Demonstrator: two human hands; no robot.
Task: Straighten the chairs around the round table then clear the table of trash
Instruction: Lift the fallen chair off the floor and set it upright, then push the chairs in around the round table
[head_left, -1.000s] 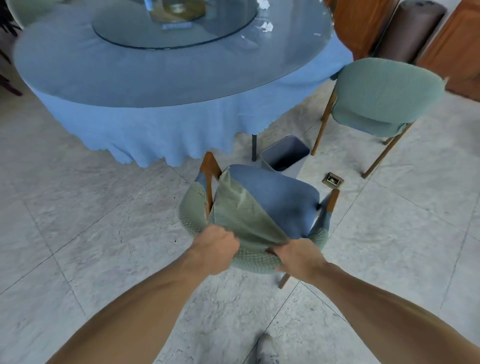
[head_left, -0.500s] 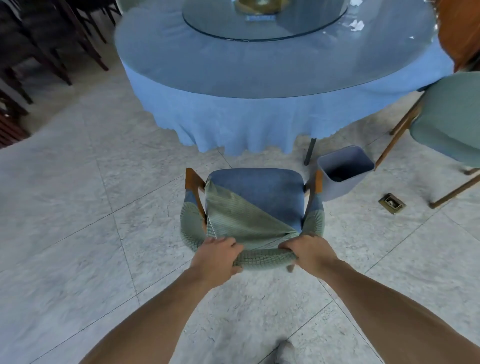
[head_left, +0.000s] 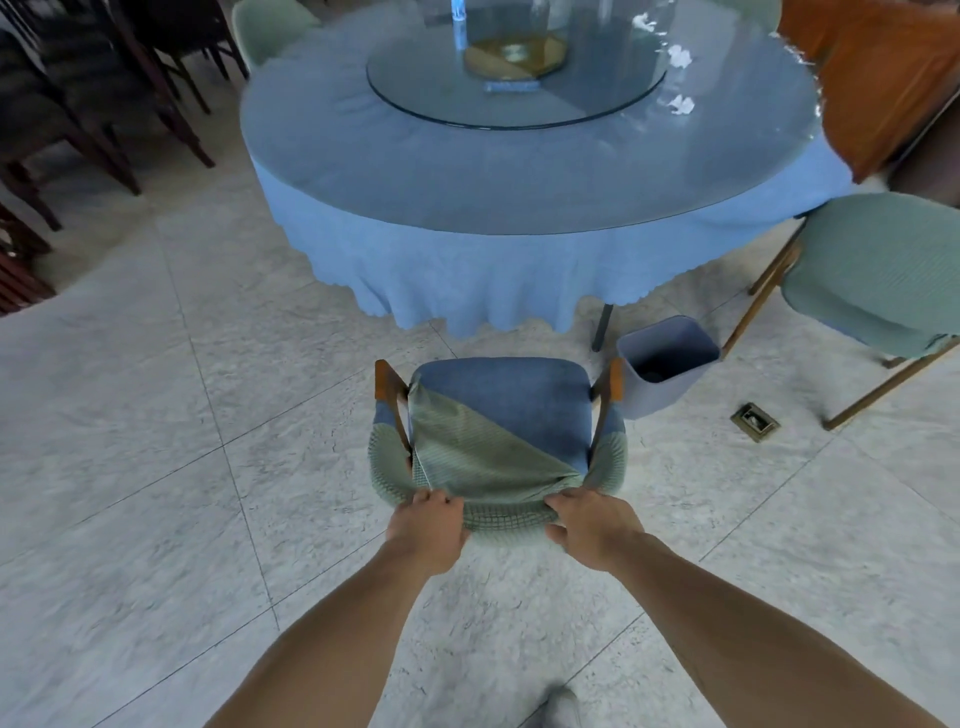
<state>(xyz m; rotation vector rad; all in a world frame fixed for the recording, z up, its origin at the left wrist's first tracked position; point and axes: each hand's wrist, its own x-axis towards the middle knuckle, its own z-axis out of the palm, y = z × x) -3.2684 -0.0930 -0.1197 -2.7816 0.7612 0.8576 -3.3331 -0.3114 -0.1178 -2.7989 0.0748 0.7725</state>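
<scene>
Left hand and right hand both closed in a grip on chair backrest, chair facing counter, bin beside.

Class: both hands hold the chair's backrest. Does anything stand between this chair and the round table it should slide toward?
Nothing visible blocks it. The floor between the chair and the table is bare; the bin stands right of the chair's armrest, off the direct path.

I count one round table mid-frame, three green chairs, one bin, and three paper scraps upper right.
</scene>
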